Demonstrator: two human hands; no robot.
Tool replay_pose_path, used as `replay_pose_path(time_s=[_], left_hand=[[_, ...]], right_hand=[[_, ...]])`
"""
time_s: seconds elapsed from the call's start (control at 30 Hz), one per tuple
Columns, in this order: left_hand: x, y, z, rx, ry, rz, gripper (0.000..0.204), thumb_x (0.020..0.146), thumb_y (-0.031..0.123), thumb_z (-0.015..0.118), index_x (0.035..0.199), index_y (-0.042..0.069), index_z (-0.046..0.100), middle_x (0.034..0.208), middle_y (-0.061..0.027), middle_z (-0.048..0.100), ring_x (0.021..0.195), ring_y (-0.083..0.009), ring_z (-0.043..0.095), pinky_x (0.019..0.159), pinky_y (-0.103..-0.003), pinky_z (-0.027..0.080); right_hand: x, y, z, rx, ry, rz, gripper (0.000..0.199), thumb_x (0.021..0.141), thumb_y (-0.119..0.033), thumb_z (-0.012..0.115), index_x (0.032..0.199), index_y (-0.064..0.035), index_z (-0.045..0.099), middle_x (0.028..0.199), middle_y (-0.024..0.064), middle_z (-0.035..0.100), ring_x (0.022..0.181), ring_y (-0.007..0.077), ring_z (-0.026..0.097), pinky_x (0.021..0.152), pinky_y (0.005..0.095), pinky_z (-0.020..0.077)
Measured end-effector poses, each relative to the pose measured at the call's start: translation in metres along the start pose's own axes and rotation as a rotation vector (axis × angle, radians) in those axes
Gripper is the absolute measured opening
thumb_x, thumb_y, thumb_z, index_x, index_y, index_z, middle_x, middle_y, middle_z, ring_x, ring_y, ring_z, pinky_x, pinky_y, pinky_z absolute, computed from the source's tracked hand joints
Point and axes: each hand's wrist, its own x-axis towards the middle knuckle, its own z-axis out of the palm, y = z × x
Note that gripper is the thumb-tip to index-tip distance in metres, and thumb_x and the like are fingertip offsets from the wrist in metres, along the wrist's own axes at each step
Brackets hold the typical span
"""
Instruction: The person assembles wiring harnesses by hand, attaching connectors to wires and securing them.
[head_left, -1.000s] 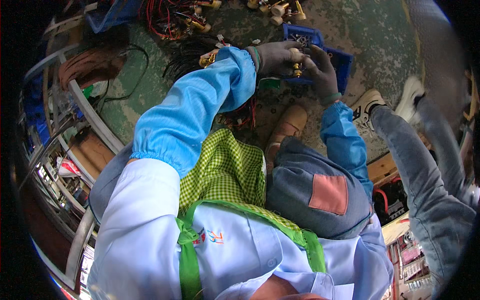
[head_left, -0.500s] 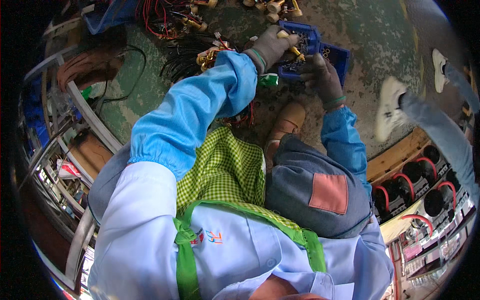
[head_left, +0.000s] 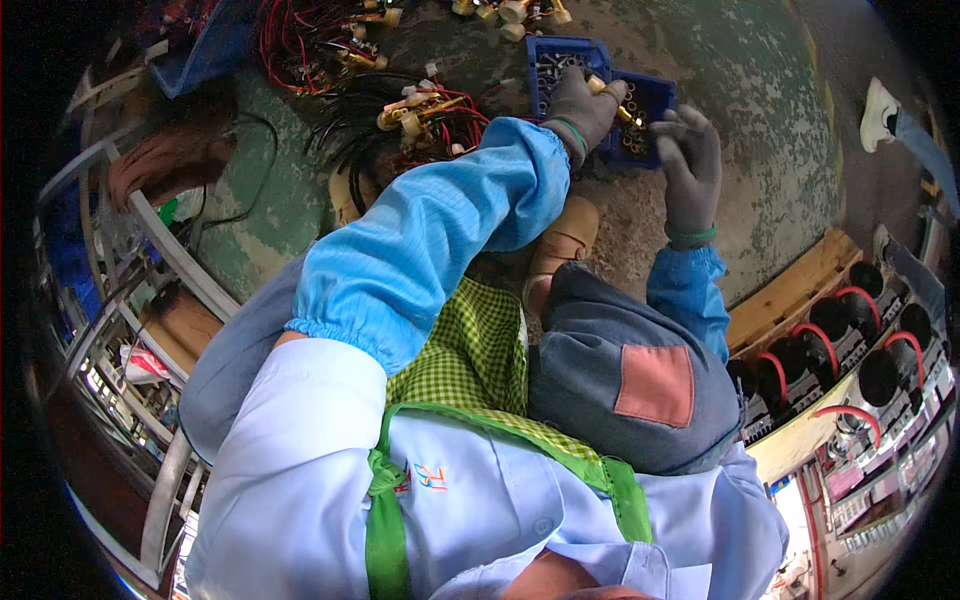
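My left hand (head_left: 580, 108), in a grey glove, is closed on a brass fitting (head_left: 625, 115) with a cream-coloured knob at one end. It holds this fitting over the right one of two small blue bins. Small brass rings (head_left: 640, 142) lie in that right bin (head_left: 657, 98). The left bin (head_left: 570, 45) contains small silver-coloured hardware, partly covered by my left hand. To the right of both bins, my right hand (head_left: 692, 175), also gloved in grey, is raised with its fingers apart and nothing visible in it.
Left of the bins lies a bundle of black and red wires (head_left: 375, 110) with brass fittings (head_left: 415, 112). More capped fittings (head_left: 513, 12) lie beyond. A metal frame (head_left: 180, 245) stands at left. At right are a wooden board (head_left: 800, 285) and a passing person's shoe (head_left: 879, 115).
My left hand has moved right with the brass fitting, from the left bin to over the right one. My right hand has drawn away to the right and opened. The walking person has moved farther away.
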Motion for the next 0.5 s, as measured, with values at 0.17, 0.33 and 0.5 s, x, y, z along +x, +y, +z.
replay_pose_path(time_s=[0.17, 0.33, 0.5], left_hand=[[-0.001, 0.011, 0.005, 0.024, -0.045, -0.026, 0.053, 0.081, 0.039, 0.061, 0.110, -0.001, 0.043, 0.104, -0.0199, 0.055, 0.095, -0.0356, 0.057, 0.081, -0.045, 0.045], [-0.002, 0.014, 0.005, 0.021, -0.032, -0.103, 0.053, 0.083, 0.038, 0.059, 0.114, -0.001, 0.041, 0.107, -0.0200, 0.055, 0.098, -0.0355, 0.056, 0.083, -0.045, 0.044], [-0.001, 0.006, 0.015, 0.017, 0.043, -0.059, 0.054, 0.083, 0.038, 0.058, 0.114, -0.003, 0.041, 0.104, -0.0208, 0.054, 0.097, -0.0347, 0.056, 0.082, -0.045, 0.044]], right_hand=[[0.004, 0.029, -0.007, -0.220, -0.104, 0.163, 0.043, 0.085, -0.006, 0.050, 0.127, -0.0034, 0.042, 0.110, 0.0138, 0.058, 0.113, 0.0281, 0.051, 0.092, 0.0399, 0.0448], [0.005, 0.014, -0.004, -0.076, 0.047, 0.031, 0.044, 0.082, -0.001, 0.042, 0.126, -0.0052, 0.045, 0.104, 0.0151, 0.061, 0.113, 0.0282, 0.051, 0.092, 0.0406, 0.0453], [0.002, 0.034, -0.005, -0.295, -0.006, 0.100, 0.047, 0.079, 0.001, 0.042, 0.126, -0.0049, 0.045, 0.107, 0.0161, 0.060, 0.110, 0.0258, 0.053, 0.089, 0.0401, 0.0467]])
